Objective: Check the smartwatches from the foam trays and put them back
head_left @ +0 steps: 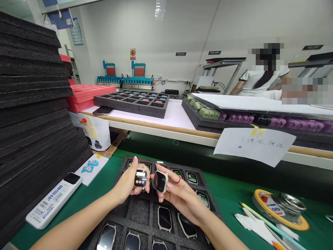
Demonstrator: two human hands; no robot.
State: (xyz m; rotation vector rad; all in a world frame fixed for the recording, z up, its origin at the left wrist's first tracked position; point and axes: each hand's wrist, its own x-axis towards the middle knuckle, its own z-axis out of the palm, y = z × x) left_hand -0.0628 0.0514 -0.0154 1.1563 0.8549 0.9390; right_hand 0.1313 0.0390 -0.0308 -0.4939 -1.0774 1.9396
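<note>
My left hand (132, 180) is closed around a smartwatch without a strap (141, 178), its screen lit with coloured round icons. Close beside it, my right hand (179, 192) grips another smartwatch (160, 181) with a pale case and a dark screen, tilted in the fingers. Both hands are above a black foam tray (139, 211) divided into compartments. Several more watches lie in it, among them a dark-screened watch (164, 218) below my right hand and one with a lit screen (192, 177) at the far right. My hands and forearms hide part of the tray.
Black foam sheets (31, 90) are stacked high on the left, near a white box (56, 199). Tape rolls (281, 210) and pencils lie right. On the shelf ahead stand foam trays (132, 104) and purple and green pieces (208, 113). A person (262, 76) is behind it.
</note>
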